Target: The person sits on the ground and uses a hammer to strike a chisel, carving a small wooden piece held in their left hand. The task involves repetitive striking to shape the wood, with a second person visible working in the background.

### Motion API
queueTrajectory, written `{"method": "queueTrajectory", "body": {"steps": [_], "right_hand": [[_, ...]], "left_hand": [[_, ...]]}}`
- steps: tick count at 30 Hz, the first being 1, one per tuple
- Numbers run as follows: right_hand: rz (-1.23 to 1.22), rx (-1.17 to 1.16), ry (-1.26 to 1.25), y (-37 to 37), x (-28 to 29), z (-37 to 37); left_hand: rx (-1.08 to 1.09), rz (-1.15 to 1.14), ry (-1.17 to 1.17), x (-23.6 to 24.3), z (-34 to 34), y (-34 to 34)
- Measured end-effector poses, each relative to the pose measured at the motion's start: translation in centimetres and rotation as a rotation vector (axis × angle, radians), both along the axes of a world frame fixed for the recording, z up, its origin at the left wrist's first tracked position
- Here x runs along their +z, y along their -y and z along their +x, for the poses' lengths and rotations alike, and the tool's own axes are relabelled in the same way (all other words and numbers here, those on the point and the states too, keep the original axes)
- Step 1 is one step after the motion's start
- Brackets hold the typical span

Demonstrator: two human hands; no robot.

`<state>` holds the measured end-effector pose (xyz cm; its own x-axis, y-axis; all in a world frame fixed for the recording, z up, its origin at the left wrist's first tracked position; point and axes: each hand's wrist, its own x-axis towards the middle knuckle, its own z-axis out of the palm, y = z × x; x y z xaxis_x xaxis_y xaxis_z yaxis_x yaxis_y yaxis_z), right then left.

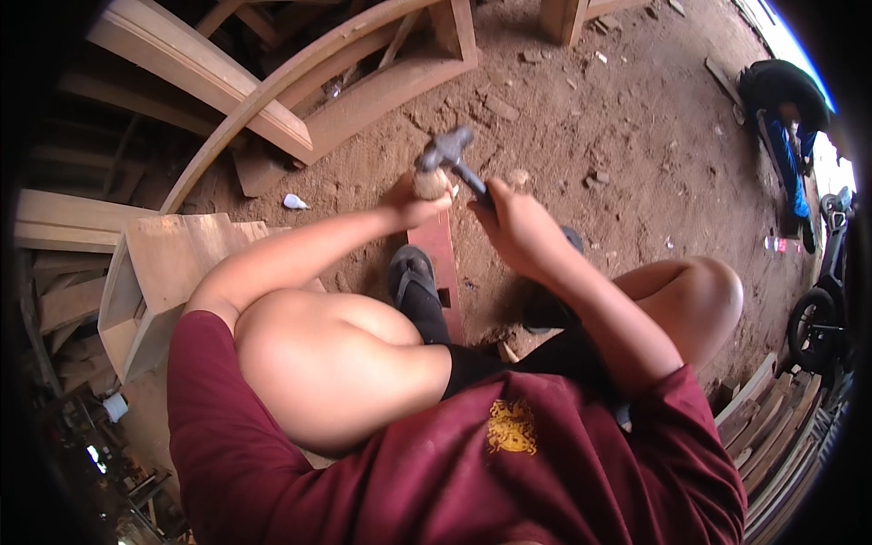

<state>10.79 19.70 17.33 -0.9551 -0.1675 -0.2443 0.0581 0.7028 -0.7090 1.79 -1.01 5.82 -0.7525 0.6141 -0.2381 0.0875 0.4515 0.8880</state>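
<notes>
- Hands clamped: my right hand (pixel 520 229) on hammer (pixel 450 149), left hand (pixel 414 211) around knob (pixel 430 185).
- Hammer, toward one o'clock: likely head-heavy; I'd grip low.
- Knob: likely stiff; hold below top.

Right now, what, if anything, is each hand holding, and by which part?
The right hand grips a hammer by its dark handle. The left hand holds a round-topped tan object just below its top; its kind cannot be told.

Wood scraps (pixel 500 107) litter the dirt floor (pixel 627 118). Curved wooden frame (pixel 271 88) sits upper left — small white bottle (pixel 295 202) lies near it. Right edge: black wheeled cycle (pixel 817 320). Lower right — wooden slats (pixel 770 427) lie side by side.
</notes>
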Motion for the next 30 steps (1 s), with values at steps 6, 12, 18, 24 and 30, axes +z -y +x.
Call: {"method": "queueTrajectory", "body": {"steps": [6,12,18,24,30], "right_hand": [[-0.32,-0.22,-0.026,-1.8,4.8,-0.9],[-0.326,-0.223,-0.168,-0.9,8.8,0.7],[0.323,0.135,-0.07,0.4,-2.4,0.9],[-0.366,-0.079,0.181,-1.3,-2.8,0.2],[-0.586,-0.176,0.32,-2.2,4.5,-0.9]], "left_hand": [[0.158,-0.185,0.092,1.1,-0.1,0.7],[0.01,-0.118,-0.002,0.5,0.9,1.0],[0.023,-0.055,-0.196,0.1,1.4,0.2],[0.06,-0.077,-0.005,0.2,0.3,0.3],[0.101,0.056,0.055,-0.6,0.6,2.3]]}}
